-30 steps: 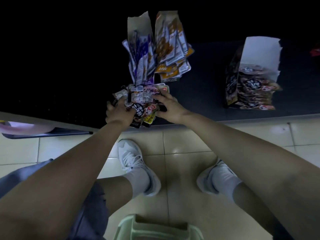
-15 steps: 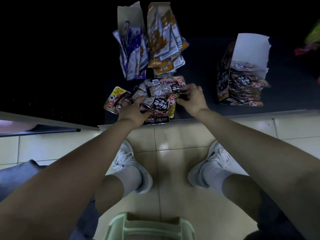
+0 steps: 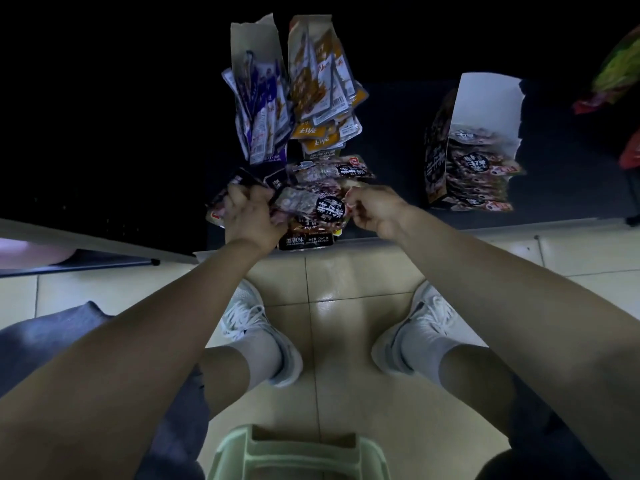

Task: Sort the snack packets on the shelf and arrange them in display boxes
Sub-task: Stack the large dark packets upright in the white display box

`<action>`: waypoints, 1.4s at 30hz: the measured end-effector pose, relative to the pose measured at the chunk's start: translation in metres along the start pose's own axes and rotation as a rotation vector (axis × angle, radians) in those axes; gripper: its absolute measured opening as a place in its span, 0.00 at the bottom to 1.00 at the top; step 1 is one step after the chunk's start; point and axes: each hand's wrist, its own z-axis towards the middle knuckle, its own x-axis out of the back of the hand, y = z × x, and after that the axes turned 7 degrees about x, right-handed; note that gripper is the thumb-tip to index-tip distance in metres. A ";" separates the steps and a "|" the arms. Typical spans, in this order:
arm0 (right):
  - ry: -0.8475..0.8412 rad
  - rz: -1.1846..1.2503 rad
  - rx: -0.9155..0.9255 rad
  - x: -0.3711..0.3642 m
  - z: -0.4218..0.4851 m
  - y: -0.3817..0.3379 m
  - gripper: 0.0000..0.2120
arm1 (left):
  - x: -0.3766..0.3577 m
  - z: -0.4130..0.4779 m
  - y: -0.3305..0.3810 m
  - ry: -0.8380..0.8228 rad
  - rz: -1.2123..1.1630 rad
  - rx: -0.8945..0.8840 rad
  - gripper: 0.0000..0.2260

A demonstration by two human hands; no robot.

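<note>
both hands work at the loose pile of dark packets on the shelf edge. left hand is curled round a bunch at the pile's left side. right hand pinches the right edge of the top packet.

judgement: light, soft, slick film that slides easily. best taken by the flat sealed edges, a few stacked together.

count: three display boxes. purple box and orange box stand just beyond the hands; dark box stands well right of the right hand. loose packets overlap, so no exact count.

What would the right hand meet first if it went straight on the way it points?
The black-label packet whose edge the right hand seems to pinch; past it, likely the left hand gripping the packet bundle. Depth unclear.
</note>
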 end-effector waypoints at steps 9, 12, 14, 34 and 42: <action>-0.192 0.110 0.020 0.020 -0.032 -0.014 0.06 | 0.012 -0.023 0.023 -0.138 -0.028 -0.404 0.32; -0.342 0.054 0.075 0.013 -0.038 -0.016 0.15 | 0.015 -0.025 0.024 -0.105 -0.246 -0.302 0.16; -0.309 -0.038 0.122 0.009 -0.033 -0.012 0.25 | 0.022 -0.022 0.017 -0.100 -0.462 -0.128 0.15; -0.062 -0.401 0.034 -0.022 -0.003 0.018 0.13 | 0.037 -0.005 -0.038 -0.172 -0.707 0.325 0.23; -0.201 -0.234 0.276 0.015 -0.039 -0.009 0.14 | 0.048 -0.022 -0.016 -0.190 -0.674 0.263 0.13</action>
